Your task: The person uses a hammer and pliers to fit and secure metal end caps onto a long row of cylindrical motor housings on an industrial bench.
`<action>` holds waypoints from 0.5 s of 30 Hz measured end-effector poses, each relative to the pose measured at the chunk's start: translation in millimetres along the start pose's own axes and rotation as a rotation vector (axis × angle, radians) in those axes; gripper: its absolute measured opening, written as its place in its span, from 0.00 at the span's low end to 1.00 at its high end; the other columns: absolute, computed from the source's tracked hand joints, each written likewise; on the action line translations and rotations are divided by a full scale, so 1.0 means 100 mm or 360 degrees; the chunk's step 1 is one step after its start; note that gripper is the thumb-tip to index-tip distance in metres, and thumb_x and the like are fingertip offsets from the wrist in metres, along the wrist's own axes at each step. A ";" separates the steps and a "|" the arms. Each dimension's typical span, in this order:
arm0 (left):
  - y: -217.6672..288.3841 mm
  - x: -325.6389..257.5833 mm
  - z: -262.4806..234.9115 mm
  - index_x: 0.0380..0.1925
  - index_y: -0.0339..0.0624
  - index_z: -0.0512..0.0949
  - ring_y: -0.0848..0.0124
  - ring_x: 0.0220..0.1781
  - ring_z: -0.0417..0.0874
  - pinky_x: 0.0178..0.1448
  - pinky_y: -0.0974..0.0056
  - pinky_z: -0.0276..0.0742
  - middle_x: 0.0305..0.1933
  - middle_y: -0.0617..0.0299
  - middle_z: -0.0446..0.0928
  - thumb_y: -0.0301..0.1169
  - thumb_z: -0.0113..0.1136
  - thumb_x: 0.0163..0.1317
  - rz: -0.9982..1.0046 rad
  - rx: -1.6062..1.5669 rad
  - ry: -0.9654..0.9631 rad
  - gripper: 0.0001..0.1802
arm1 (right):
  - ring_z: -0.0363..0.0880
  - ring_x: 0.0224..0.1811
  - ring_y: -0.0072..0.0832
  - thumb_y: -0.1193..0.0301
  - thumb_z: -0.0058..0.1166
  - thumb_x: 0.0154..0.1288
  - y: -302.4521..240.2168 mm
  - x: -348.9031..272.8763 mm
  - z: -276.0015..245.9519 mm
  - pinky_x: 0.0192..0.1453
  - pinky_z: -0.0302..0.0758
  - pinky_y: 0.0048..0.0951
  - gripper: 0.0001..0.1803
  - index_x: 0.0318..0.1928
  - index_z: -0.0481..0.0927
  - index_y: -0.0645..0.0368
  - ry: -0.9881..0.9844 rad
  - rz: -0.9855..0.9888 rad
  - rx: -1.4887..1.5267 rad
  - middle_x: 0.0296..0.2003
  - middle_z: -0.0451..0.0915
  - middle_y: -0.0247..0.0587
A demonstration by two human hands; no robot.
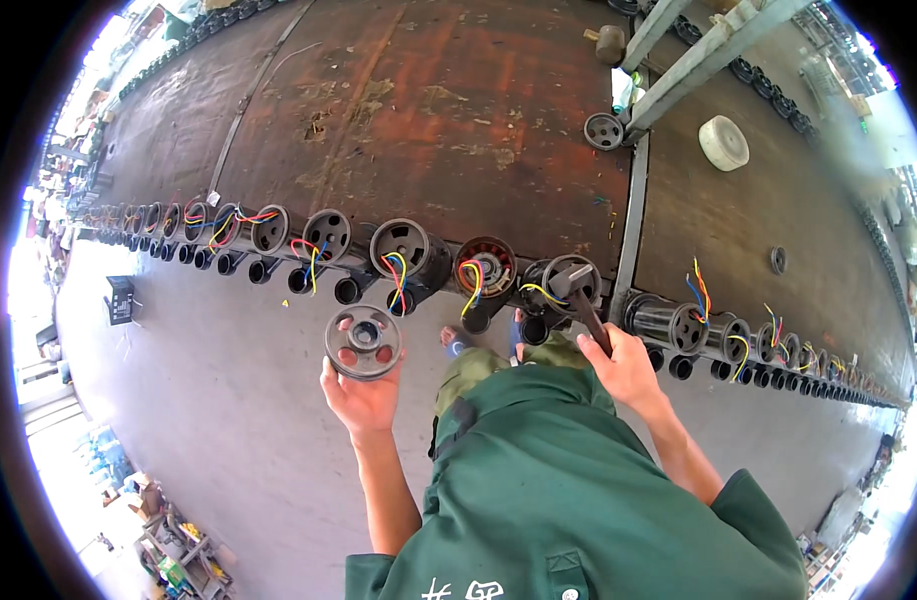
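A: While the person in the green jacket (578, 480) leans over the line, what does each hand have?

B: Nearest, the left hand (361, 395) is closed around the lower rim of a round dark end cover (364, 342), held up flat toward the camera so its spokes, centre bore and reddish openings show. The right hand (626, 365) is wrapped around the handle of a hammer (581, 290), whose head rests against the open face of a motor housing (570, 280).

A: Why hold the cover off to the side?

B: My judgement is that it stays clear of the hammer while sitting close to the motors; it hangs over the floor (228, 400), just short of the row.

A: And beyond the hands?

B: A long row of motors lies on its side along the edge of the rusty brown surface (428, 110), open ends facing the person, so each is reachable from the aisle. One beside the hammer is an uncovered motor (485, 268) showing copper windings; red, yellow and blue lead wires (396, 275) hang out of the fronts. Farther back, a spare wheel-like cover (603, 131) and a white roll (723, 142) lie near a grey metal frame (698, 50).
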State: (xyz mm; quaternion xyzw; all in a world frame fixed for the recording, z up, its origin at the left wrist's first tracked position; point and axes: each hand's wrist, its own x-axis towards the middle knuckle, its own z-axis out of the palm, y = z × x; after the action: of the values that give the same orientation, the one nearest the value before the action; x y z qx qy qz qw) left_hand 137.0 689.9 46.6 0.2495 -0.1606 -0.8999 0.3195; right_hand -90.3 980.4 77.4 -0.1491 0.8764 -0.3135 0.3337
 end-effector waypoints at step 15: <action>-0.55 -0.16 -0.24 0.74 0.33 0.60 0.59 0.67 0.77 0.68 0.56 0.76 0.64 0.51 0.75 0.44 0.73 0.55 -0.0655 0.0390 0.0101 0.51 | 0.68 0.18 0.38 0.57 0.61 0.70 0.11 0.05 0.09 0.27 0.66 0.39 0.22 0.33 0.75 0.66 -0.0020 0.0148 0.0107 0.18 0.72 0.50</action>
State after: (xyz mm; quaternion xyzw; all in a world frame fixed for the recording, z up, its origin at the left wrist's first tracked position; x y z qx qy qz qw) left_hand 133.8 738.2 7.2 0.3420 -0.2043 -0.9116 0.1016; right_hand -87.9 982.0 62.9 -0.0987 0.8693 -0.3261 0.3582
